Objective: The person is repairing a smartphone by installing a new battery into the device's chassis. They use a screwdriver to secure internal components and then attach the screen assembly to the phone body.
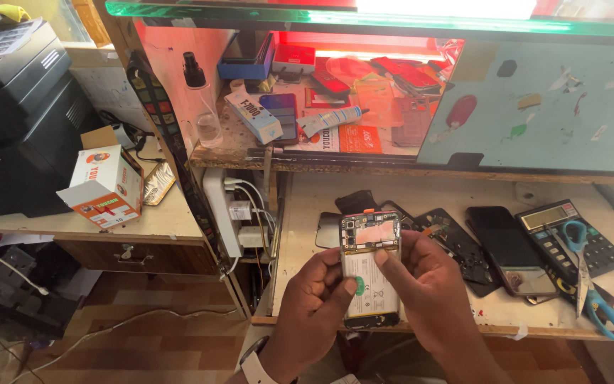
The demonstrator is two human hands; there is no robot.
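Observation:
I hold an opened smartphone [369,264] upright in front of me, its back cover off, showing the circuit board on top and a white battery below. My left hand [314,302] grips its left edge and lower part, thumb resting on the battery. My right hand [424,284] holds the right edge, its thumb pressing on the battery's upper part. A watch sits on my left wrist.
On the wooden bench [307,235] lie a black phone frame [456,245], a dark phone [509,249], a calculator [570,231] and blue-handled scissors [591,284]. A shelf above holds a spray bottle [204,99], tubes and phone parts. A power strip [222,210] hangs left; a printer [15,107] and box [104,186] stand far left.

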